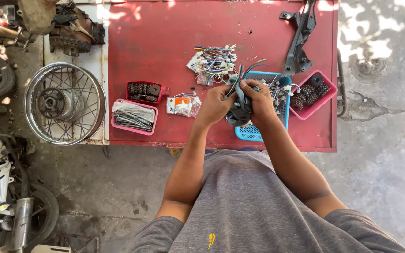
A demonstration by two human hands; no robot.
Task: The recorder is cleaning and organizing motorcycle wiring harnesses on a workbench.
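Observation:
Both my hands meet over the front of a red table. My left hand and my right hand together grip a grey sleeved wire harness with coloured wires sticking up from it. The harness hangs just above a blue plastic basket. More coloured wires with white connectors lie on the table just beyond my hands.
A pink tray of sprockets sits right of the basket. Left of my hands lie a small plastic packet, a red tray of gears and a pink tray of bagged parts. A black bracket lies at the back right. A spoked wheel and motorcycle parts are at the left.

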